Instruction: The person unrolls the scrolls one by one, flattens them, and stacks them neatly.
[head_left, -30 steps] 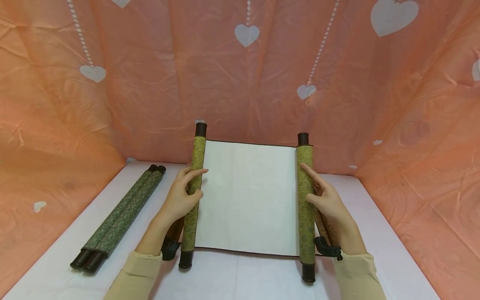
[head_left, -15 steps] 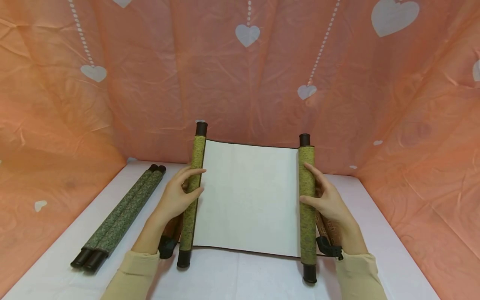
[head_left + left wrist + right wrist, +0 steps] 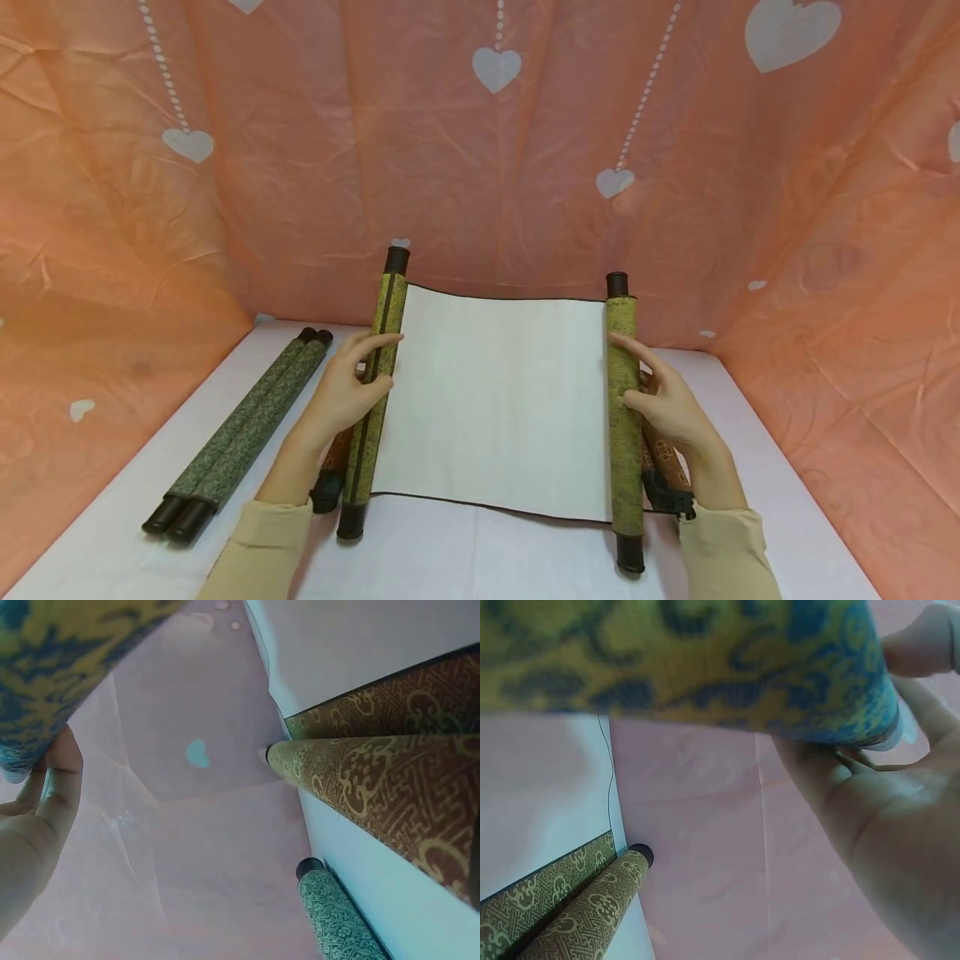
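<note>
Currently, yellow scroll held above table, over brown scroll; white sheet sagging slightly. Left hand grips left roller, right hand grips right roller. Both long axes run near to far, far ends tipped slightly inward. Green scroll at left, rolled, far end slanting rightward.

No legible text, labels, brands, numbers or signs anywhere.

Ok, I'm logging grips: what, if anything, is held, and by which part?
A yellowish scroll: left hand on its left roller, right hand on its right roller, both near mid-length.
</note>
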`<state>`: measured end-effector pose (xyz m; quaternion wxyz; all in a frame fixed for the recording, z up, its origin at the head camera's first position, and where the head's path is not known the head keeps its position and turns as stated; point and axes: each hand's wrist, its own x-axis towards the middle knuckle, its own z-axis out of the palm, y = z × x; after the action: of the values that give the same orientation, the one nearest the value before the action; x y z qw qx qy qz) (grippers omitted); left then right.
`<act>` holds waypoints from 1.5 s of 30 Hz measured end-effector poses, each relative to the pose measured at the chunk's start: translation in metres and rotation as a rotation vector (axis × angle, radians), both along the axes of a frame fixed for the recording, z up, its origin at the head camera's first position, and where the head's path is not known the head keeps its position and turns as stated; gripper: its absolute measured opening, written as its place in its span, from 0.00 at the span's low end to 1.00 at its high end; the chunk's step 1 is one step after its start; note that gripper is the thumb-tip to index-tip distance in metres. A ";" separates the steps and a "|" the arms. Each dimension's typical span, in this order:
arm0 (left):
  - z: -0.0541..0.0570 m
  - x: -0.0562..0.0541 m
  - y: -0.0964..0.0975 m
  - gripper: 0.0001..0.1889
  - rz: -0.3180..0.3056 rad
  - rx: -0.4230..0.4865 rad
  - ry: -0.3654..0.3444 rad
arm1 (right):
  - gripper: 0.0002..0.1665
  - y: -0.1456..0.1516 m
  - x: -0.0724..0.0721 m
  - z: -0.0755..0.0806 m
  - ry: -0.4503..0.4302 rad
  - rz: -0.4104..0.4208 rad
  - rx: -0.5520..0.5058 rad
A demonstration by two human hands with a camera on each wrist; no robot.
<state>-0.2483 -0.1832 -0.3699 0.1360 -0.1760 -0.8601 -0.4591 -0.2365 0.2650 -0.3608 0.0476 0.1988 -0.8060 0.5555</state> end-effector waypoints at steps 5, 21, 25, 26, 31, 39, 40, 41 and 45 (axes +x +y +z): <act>0.000 0.000 -0.002 0.31 0.000 -0.027 -0.002 | 0.48 0.001 -0.002 -0.001 -0.041 -0.016 0.016; 0.007 0.004 -0.012 0.28 0.018 -0.055 0.027 | 0.54 0.000 -0.004 -0.001 0.014 -0.103 0.082; 0.008 0.006 -0.018 0.28 0.015 -0.066 0.004 | 0.56 0.000 -0.005 -0.001 0.039 -0.082 0.111; 0.009 0.006 -0.019 0.28 0.012 -0.071 0.001 | 0.56 0.001 -0.005 -0.001 0.041 -0.076 0.114; 0.013 0.008 -0.023 0.27 0.008 -0.087 -0.006 | 0.57 0.004 -0.001 0.003 0.040 -0.078 0.129; 0.016 0.009 -0.021 0.27 0.005 -0.116 -0.021 | 0.54 0.012 0.004 0.005 -0.006 -0.054 0.099; 0.016 0.010 -0.021 0.27 -0.002 -0.119 -0.024 | 0.53 0.013 0.006 0.004 -0.023 -0.059 0.094; 0.015 0.011 -0.020 0.27 -0.008 -0.119 -0.026 | 0.53 0.014 0.007 0.002 -0.039 -0.062 0.083; 0.013 0.012 -0.019 0.27 -0.010 -0.115 -0.019 | 0.51 0.016 0.008 -0.005 -0.066 -0.075 0.031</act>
<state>-0.2361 -0.2024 -0.3570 0.1152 -0.1836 -0.8853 -0.4114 -0.2290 0.2815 -0.3656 0.0388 0.1505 -0.8226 0.5470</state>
